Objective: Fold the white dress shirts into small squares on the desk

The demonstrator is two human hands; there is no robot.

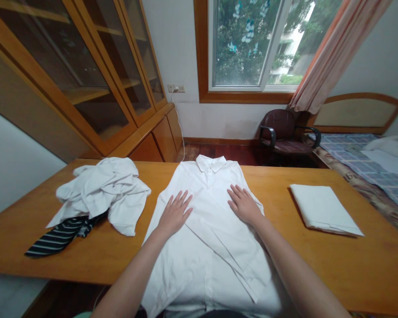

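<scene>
Wooden table (334, 269), before you. White collared shirt (192, 251), one, spread mid-table, collar at twelve o'clock, one sleeve crossing toward five. Crumpled white heap (106, 190), between nine and ten. Folded white cloth (325, 208), three o'clock. Striped necktie (58, 237), partly beneath the heap. Your left hand (175, 213) and right hand (244, 206): flat on the shirt at ten and two, fingers slightly apart.

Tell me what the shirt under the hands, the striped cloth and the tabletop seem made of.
Shirt: matte cloth, perhaps cotton or a blend, going by its soft creases.
Striped cloth: dark fabric with pale stripes, lying limp; its fibre can't be told.
Tabletop: wood or wood veneer, likely varnished, judging by its warm brown colour and faint sheen.
</scene>
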